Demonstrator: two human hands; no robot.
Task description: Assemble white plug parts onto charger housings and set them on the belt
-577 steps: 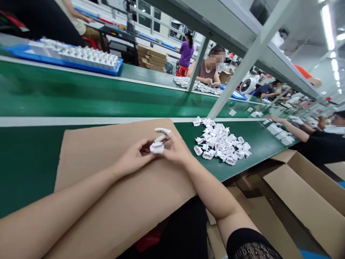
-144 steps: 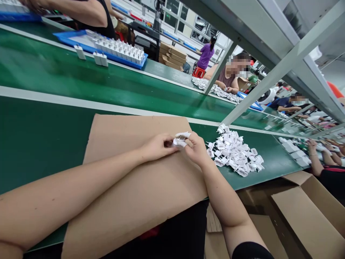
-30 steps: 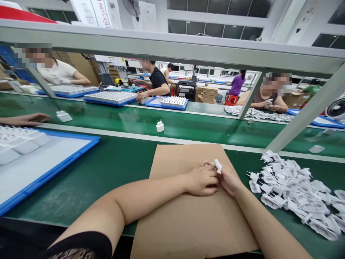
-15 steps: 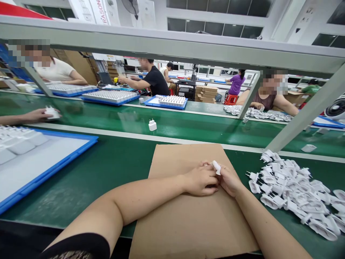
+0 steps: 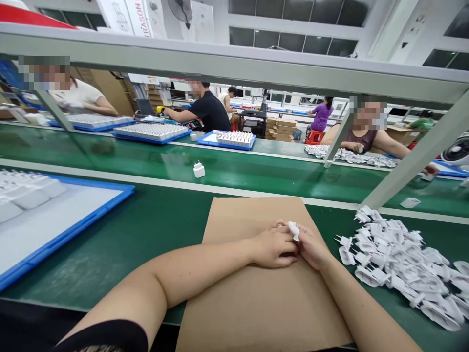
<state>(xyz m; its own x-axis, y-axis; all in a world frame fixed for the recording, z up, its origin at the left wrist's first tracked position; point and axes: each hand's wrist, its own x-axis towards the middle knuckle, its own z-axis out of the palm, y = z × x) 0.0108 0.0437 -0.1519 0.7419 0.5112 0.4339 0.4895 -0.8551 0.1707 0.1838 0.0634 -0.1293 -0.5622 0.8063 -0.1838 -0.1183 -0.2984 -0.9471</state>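
- Left hand (image 5: 273, 247) and right hand (image 5: 311, 247) meet at the fingertips, pinching a white charger plug (image 5: 293, 231) between them
- Both rest on a brown cardboard sheet (image 5: 249, 215) atop the green bench (image 5: 110, 254)
- A loose pile of white plugs (image 5: 392, 264) lies just right; a blue-rimmed tray (image 5: 73, 233) sits left

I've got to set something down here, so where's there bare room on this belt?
Bare green belt runs between the blue tray and the cardboard sheet. Right of the sheet it's crowded: white charger plugs lie heaped there.
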